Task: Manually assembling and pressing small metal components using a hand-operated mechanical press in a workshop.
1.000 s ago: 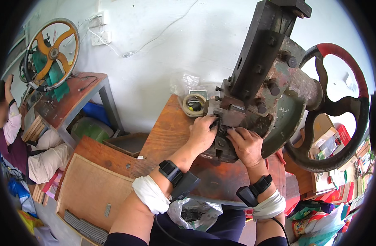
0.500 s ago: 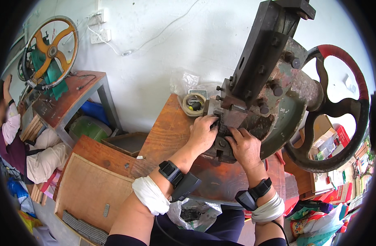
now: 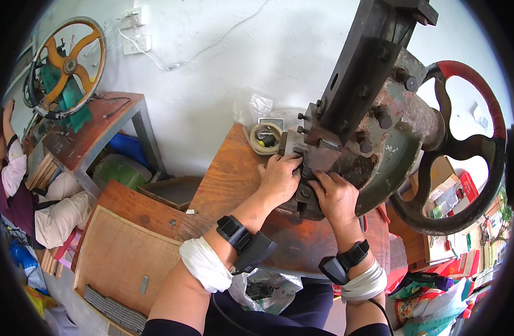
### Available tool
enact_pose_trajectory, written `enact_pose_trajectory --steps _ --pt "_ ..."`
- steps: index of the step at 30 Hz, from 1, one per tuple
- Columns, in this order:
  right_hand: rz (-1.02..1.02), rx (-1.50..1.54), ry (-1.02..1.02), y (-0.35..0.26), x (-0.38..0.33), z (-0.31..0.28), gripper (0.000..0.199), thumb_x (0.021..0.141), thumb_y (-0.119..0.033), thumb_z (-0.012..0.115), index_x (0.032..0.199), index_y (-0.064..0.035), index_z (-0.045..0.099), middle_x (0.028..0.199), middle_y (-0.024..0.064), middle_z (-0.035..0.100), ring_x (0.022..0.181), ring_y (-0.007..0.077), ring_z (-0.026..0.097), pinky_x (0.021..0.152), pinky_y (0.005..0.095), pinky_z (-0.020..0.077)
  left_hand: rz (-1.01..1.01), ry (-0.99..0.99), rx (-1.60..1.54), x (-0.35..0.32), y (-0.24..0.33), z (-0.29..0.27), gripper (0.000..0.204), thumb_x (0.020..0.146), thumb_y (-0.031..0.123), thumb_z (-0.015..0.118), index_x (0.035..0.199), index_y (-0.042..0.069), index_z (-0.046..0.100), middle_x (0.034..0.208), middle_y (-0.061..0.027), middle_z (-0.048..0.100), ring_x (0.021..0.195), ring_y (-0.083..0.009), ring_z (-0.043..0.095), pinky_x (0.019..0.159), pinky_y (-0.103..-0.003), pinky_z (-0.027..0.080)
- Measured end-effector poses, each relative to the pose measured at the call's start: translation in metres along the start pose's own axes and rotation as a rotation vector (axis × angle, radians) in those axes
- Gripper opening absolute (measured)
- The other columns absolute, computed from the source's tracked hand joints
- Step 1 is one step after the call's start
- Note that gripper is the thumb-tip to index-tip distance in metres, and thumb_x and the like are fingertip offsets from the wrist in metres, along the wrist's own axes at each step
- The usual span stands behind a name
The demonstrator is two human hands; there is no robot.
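Press handwheel (image 3: 481,147), 3 o'clock: black with red upper section. Press ram (image 3: 357,73), 1 o'clock: near-black. Press frame (image 3: 403,109), 2 o'clock: grey-green, reddish blotches. Far handwheel (image 3: 70,66), 10 o'clock: yellow-orange spokes. Worktop (image 3: 226,171): orange-brown, wood-grained.

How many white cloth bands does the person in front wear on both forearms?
2. The left band is wrapped around the left forearm, and the right band around the right forearm. None seems hidden there.

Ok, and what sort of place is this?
Probably a small metalworking workshop: a heavy press-like machine with a large handwheel stands on a wooden bench, and a similar orange-spoked wheel rises above another worktable.
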State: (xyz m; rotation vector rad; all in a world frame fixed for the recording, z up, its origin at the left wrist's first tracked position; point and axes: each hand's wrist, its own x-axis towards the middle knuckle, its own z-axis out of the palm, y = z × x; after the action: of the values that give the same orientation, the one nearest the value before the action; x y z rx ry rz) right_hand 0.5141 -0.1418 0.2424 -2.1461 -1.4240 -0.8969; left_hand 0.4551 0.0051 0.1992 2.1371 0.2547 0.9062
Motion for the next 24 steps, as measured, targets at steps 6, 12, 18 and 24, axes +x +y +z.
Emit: enact_pose_trajectory --steps 6,12,18,24 --pt "0.035 -0.026 0.037 -0.004 0.002 0.007 0.026 0.072 -0.03 0.071 0.087 -0.0099 0.066 0.07 0.0074 0.061 0.064 0.0255 0.062 0.056 0.0345 0.0494 -0.101 0.005 0.033 -0.001 0.001 -0.002 0.03 0.084 0.016 0.053 0.112 0.013 0.062 0.122 -0.0002 0.056 0.114 -0.0282 0.045 0.091 -0.054 0.03" --pt "0.141 -0.014 -0.025 -0.004 0.001 0.002 0.03 0.07 -0.032 0.073 0.086 -0.0068 0.066 0.077 0.0102 0.064 0.07 0.0271 0.063 0.059 0.0353 0.0502 -0.028 -0.068 0.051 -0.001 0.001 -0.001 0.032 0.084 0.015 0.052 0.115 0.013 0.06 0.123 0.0006 0.056 0.114 -0.0282 0.045 0.089 -0.06 0.029" --pt "0.227 0.182 0.043 0.007 -0.004 0.01 0.038 0.068 -0.029 0.074 0.093 -0.0016 0.064 0.081 0.0136 0.064 0.075 0.0317 0.063 0.064 0.0376 0.0502 -0.071 -0.059 0.23 -0.004 0.014 -0.009 0.031 0.085 0.015 0.051 0.116 0.013 0.059 0.124 0.0024 0.054 0.118 -0.0319 0.041 0.086 -0.072 0.026" --pt "0.354 0.362 0.007 0.011 -0.005 0.01 0.043 0.066 -0.025 0.076 0.098 0.0008 0.063 0.085 0.0163 0.063 0.08 0.0335 0.062 0.07 0.0382 0.0497 0.02 -0.132 0.436 -0.004 0.018 -0.008 0.035 0.085 0.017 0.052 0.119 0.015 0.055 0.129 0.0046 0.047 0.12 -0.0316 0.038 0.082 -0.078 0.025"
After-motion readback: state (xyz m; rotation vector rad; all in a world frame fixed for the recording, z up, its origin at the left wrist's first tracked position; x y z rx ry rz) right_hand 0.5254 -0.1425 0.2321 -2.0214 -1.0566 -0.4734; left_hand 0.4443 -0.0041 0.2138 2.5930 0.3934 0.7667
